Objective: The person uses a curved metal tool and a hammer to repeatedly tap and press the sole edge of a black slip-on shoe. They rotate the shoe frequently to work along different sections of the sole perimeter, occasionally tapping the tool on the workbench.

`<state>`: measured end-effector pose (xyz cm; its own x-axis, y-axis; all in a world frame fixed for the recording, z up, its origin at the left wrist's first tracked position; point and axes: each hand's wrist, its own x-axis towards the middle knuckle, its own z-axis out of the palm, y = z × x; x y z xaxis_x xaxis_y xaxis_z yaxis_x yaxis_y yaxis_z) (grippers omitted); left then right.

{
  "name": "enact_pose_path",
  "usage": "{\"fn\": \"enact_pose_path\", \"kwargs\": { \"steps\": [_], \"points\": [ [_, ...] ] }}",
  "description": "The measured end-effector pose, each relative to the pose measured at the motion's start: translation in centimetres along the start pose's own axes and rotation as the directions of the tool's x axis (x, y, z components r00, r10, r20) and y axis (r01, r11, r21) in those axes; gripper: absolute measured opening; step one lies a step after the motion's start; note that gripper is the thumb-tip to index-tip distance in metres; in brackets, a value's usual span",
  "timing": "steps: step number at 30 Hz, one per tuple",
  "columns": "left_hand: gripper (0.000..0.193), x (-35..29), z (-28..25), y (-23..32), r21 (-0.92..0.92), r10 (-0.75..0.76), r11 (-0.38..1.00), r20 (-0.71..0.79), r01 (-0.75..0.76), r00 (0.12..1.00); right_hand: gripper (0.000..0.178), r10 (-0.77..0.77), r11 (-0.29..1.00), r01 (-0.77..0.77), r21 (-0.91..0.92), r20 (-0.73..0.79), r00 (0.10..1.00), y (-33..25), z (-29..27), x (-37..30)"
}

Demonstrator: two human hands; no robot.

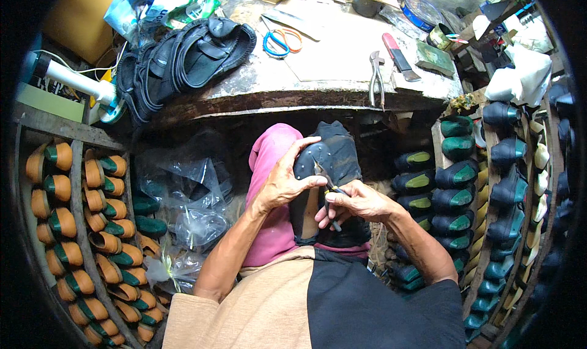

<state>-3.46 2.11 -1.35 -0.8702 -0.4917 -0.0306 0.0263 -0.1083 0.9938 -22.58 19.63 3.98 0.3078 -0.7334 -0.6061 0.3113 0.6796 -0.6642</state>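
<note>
Across my lap lies a dark shoe (312, 157), its rounded end up and dotted with several small shiny nail heads. My left hand (284, 181) grips that end from the left side, fingers over the far edge and thumb stretched across the near part. In my right hand (358, 202) is a pair of pliers (325, 179) with dark, yellow-marked handles. Their jaws point at the nailed surface near my left thumb; whether they grip a nail is too small to tell. A brown strip runs down the shoe toward me, partly behind my right hand.
Ahead, the workbench (257, 83) bears black sandals (199, 55), scissors (278, 45), pincers (375, 80) and a red-handled knife (400, 56). Racks of orange-brown shoes (64, 220) stand left, dark shoes (452, 196) right. Clear plastic bags (195, 217) lie left of my legs.
</note>
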Motion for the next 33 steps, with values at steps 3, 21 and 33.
{"fn": "enact_pose_path", "kwargs": {
  "steps": [3,21,33],
  "points": [
    [0.093,-0.1,0.0,-0.3,0.053,0.015,0.999,-0.033,-0.013,0.999,0.049,-0.027,0.999,0.026,-0.03,-0.008,1.0,-0.3,0.0,0.0],
    [0.059,0.0,-2.8,-0.6,-0.051,-0.034,0.998,-0.185,0.025,0.982,0.024,-0.762,0.002,-0.259,-0.966,-0.169,0.625,-9.4,-1.8,7.5],
    [0.057,-0.3,-3.7,-0.5,-0.012,0.019,1.0,-0.234,-0.023,0.972,0.033,-0.962,-0.036,-0.387,-0.922,-0.073,0.264,-13.1,-3.5,13.8]
  ]
}}
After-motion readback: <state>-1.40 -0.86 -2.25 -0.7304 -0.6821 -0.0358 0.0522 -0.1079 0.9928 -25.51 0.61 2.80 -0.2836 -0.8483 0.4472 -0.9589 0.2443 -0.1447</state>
